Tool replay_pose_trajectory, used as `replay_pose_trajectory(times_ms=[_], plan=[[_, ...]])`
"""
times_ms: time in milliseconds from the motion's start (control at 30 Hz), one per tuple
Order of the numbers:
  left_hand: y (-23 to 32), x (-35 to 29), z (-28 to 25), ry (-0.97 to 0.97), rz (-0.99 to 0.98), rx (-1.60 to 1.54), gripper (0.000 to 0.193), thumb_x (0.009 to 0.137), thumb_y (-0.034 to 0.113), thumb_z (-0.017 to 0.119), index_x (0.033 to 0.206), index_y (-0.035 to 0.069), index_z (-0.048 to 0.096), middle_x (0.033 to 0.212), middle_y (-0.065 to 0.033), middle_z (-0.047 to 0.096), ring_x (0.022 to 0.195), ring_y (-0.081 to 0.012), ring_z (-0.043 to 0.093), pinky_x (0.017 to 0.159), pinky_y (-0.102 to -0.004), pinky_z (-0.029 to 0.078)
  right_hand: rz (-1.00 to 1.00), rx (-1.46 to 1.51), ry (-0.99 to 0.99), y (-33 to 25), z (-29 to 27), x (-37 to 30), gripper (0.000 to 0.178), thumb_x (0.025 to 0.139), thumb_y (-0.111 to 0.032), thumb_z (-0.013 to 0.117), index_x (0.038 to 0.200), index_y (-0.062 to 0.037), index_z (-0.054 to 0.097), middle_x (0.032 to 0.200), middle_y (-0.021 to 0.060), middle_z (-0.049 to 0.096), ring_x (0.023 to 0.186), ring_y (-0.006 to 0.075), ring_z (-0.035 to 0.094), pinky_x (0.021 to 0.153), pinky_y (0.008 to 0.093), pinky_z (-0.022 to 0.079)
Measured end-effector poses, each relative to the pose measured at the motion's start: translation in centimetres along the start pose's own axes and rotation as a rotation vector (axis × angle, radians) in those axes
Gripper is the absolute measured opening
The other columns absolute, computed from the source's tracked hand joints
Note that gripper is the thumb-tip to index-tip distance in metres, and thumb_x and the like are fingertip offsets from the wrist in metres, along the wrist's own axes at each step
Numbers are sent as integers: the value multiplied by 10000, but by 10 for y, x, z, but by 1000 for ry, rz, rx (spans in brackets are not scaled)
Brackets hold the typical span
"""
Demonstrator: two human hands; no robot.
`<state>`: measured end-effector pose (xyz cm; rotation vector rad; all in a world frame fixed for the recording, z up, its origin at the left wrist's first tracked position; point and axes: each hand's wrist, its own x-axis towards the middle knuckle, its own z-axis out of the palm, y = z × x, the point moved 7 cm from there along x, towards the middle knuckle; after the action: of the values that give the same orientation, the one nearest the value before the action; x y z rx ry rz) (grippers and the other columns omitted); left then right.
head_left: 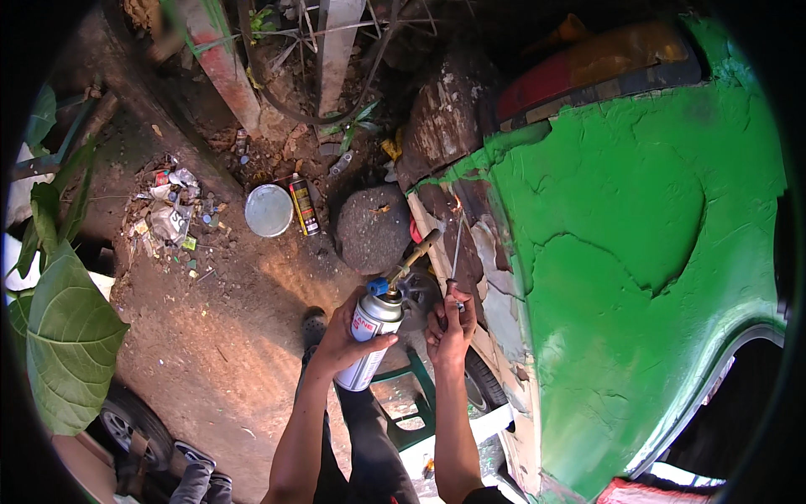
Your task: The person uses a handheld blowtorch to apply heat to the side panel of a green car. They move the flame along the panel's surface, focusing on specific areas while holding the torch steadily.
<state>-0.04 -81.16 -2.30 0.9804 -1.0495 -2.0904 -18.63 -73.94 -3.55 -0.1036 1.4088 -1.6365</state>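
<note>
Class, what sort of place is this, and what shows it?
Probably an outdoor vehicle-repair spot: a green vehicle body with cracked surface, a torch-topped gas canister in the left hand, and dirt ground.

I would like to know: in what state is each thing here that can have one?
Gas can: tilted, gripped by left hand
Torch: attached to gas can; whether lit, unclear
Thin tool: held in right hand
Green panel: cracked
Rubbish: scattered

Left hand: white-and-silver cylindrical metal can, red print; blue plastic knob above. Right hand: slim brown-handled tool, silvery shaft. To its right, bright green curved metal panel.
</note>
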Motion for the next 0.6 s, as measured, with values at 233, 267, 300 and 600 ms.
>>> replay_pose_trajectory(times_ms=[233, 267, 300, 600], plan=[[-1, 0, -4, 22, 5, -24, 622, 686, 175, 870, 1193, 72, 525, 1019, -36, 647, 936, -118, 598, 871, -314, 484, -33, -54, 1, -1, -3, 0, 83, 1003, -141, 567, 1068, -126, 516, 741, 20, 492, 433, 29, 322, 328, 194, 243], [-3, -2, -2, 25, -6, -75, 621, 685, 168, 869, 1193, 72, 525, 1018, -35, 648, 936, -117, 599, 870, -314, 485, -49, -85, 14, -3, -8, -6, 83, 1004, -143, 566, 1067, -126, 515, 739, 20, 489, 434, 28, 322, 330, 193, 241], [-3, -2, -3, 27, -2, -72, 619, 687, 163, 869, 1194, 71, 524, 1020, -35, 648, 941, -117, 599, 870, -314, 485, -42, -88, 18, -4, -12, -8, 87, 1003, -151, 571, 1064, -127, 513, 730, 17, 482, 431, 28, 320, 332, 192, 236], [-5, -5, -5, 37, -7, -81, 651, 679, 189, 878, 1209, 68, 521, 1046, -41, 649, 975, -123, 602, 888, -314, 481, -71, -82, 20, -1, 1, -8, 103, 1003, -161, 578, 1069, -113, 514, 694, 0, 471, 422, 30, 322, 335, 199, 245]])
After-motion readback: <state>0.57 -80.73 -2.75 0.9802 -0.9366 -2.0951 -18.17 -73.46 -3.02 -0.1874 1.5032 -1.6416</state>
